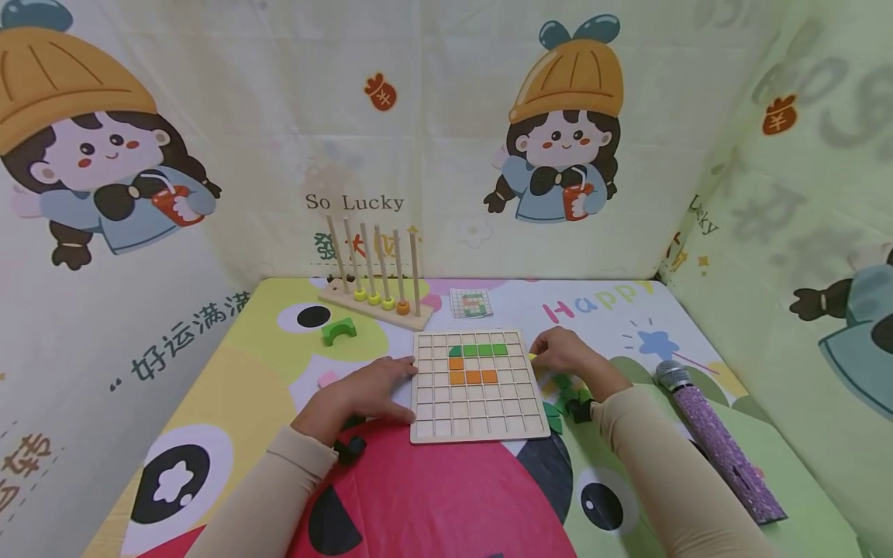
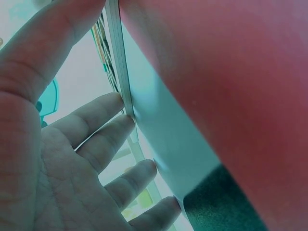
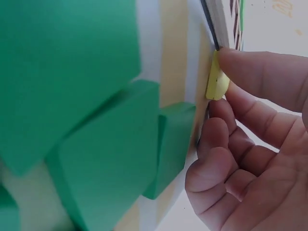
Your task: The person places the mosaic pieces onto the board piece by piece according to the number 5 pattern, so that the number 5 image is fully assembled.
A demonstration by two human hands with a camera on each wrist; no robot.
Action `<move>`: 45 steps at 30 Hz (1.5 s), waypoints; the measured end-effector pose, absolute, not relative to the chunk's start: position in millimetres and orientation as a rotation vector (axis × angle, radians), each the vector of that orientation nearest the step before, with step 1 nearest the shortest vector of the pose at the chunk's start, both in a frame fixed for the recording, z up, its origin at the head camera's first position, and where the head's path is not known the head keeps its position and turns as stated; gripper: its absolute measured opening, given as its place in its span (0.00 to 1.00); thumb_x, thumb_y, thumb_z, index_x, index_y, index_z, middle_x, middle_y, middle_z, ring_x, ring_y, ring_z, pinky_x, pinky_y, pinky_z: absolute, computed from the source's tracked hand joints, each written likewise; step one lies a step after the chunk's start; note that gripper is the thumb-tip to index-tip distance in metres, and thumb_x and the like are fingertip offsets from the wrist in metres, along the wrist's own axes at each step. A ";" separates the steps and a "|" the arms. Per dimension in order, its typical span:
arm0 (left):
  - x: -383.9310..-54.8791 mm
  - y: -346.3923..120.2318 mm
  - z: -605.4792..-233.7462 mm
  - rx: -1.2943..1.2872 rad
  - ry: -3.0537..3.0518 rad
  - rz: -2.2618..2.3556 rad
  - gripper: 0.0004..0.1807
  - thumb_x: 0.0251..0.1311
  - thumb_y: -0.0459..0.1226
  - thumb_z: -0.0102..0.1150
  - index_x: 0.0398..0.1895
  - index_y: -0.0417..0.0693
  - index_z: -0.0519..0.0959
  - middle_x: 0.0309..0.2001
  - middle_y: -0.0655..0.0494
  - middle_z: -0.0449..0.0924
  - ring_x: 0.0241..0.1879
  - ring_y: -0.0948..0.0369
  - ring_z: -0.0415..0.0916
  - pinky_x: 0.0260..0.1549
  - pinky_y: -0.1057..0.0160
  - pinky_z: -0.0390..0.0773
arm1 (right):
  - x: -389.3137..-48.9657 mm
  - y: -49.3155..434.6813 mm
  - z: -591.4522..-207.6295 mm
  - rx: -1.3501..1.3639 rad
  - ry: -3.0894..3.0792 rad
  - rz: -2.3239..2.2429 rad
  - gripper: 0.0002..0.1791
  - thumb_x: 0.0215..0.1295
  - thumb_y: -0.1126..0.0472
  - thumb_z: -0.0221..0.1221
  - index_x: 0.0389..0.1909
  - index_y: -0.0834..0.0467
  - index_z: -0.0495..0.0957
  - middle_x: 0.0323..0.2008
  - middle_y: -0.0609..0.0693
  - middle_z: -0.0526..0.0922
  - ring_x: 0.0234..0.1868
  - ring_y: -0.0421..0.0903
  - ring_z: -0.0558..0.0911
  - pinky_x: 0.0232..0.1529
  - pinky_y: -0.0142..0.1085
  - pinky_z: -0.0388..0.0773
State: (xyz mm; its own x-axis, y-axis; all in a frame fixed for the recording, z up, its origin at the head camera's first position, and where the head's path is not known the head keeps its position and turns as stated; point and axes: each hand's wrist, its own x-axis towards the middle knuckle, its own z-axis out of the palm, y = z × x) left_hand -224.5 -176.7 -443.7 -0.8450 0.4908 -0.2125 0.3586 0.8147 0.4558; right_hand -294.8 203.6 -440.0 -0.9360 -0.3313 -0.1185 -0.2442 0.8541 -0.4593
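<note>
The left hand (image 1: 370, 387) has its fingers spread apart, touching the edge of the grid board (image 1: 481, 424); that lies between both hands, bearing green tiles (image 1: 486, 350) and orange tiles (image 1: 474, 377); the right hand (image 1: 562, 353) pinches a yellow block (image 3: 217, 83) — just beside the board; green blocks (image 3: 110, 154) lie near its fingers.

Wooden grid board, partly filled, and one yellow piece in our fingers.
We see the pale square board (image 1: 481, 412) lying flat, our left hand (image 1: 368, 387) touching its left edge; in its upper half, four green tiles (image 1: 485, 350) make a row, the leftmost rounded, with four orange tiles (image 1: 474, 377) below; our right hand (image 1: 563, 353) pinches the small yellow piece (image 3: 217, 81) just beside the right edge.
</note>
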 end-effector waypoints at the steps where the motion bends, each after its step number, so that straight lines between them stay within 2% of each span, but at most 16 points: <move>1: -224.5 -176.7 -443.7 0.646 2.678 0.581 0.47 0.51 0.51 0.78 0.74 0.47 0.70 0.80 0.50 0.61 0.76 0.48 0.60 0.73 0.47 0.66 | -294.4 203.3 -439.8 -0.440 2.837 -0.663 0.07 0.63 0.62 0.67 0.37 0.62 0.85 0.35 0.54 0.86 0.36 0.48 0.80 0.42 0.44 0.81; 11: -225.4 -178.4 -443.8 0.664 2.676 0.586 0.47 0.52 0.51 0.78 0.74 0.46 0.70 0.80 0.50 0.60 0.76 0.47 0.60 0.72 0.46 0.66 | -289.8 204.6 -435.9 -0.444 2.839 -0.692 0.08 0.61 0.64 0.69 0.36 0.63 0.82 0.34 0.54 0.84 0.36 0.48 0.79 0.43 0.43 0.79; 18: -224.8 -179.1 -443.1 0.652 2.673 0.585 0.47 0.51 0.51 0.78 0.74 0.46 0.70 0.80 0.50 0.61 0.76 0.47 0.61 0.72 0.46 0.66 | -286.1 207.5 -432.8 -0.383 2.800 -0.708 0.08 0.63 0.64 0.68 0.39 0.62 0.82 0.36 0.53 0.82 0.37 0.48 0.78 0.43 0.41 0.77; 26: -222.8 -178.5 -441.5 0.649 2.676 0.582 0.47 0.52 0.51 0.78 0.74 0.46 0.70 0.79 0.49 0.62 0.75 0.47 0.61 0.72 0.46 0.67 | -282.5 205.7 -431.5 -0.454 2.792 -0.828 0.07 0.63 0.66 0.67 0.40 0.64 0.81 0.36 0.55 0.83 0.39 0.49 0.78 0.44 0.43 0.78; 36: -221.9 -177.8 -441.0 0.672 2.673 0.585 0.47 0.52 0.51 0.77 0.74 0.46 0.70 0.79 0.49 0.62 0.75 0.46 0.61 0.72 0.46 0.66 | -273.3 184.0 -435.3 -0.529 2.614 -0.978 0.07 0.64 0.67 0.66 0.41 0.63 0.80 0.34 0.51 0.82 0.35 0.46 0.76 0.37 0.37 0.75; 45: -221.6 -178.2 -440.7 0.665 2.674 0.561 0.46 0.53 0.51 0.77 0.75 0.47 0.70 0.80 0.51 0.60 0.76 0.46 0.59 0.73 0.46 0.65 | -270.1 169.3 -432.0 -0.602 2.605 -0.927 0.05 0.66 0.66 0.65 0.41 0.61 0.82 0.34 0.49 0.84 0.37 0.44 0.78 0.43 0.38 0.77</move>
